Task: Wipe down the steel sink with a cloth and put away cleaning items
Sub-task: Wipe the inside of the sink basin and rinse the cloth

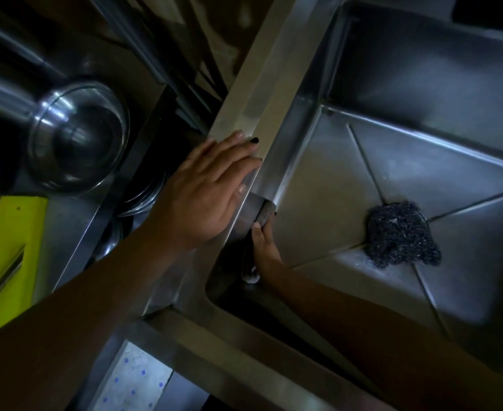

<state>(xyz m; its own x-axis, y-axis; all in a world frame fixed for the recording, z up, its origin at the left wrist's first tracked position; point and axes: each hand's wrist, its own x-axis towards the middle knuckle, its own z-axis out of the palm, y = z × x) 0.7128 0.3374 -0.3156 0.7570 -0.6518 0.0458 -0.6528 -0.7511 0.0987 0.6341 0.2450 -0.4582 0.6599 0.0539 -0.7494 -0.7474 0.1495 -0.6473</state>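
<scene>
My sink (309,161) grey steel; scrubber (400,234) dark grey; cloth (263,215) grey; board (12,247) yellow; mat (134,378) white, blue dots.

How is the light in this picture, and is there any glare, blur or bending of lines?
Head view: dim overall, corners nearly black; soft glare on the sink rim and steel bowl; the left hand is better lit than the right hand holding the cloth in shadow; the steel scrubber is fairly sharp; wide-angle lens slightly bows straight edges.

L hand (207,185) flat, R hand (266,247) gripping
</scene>
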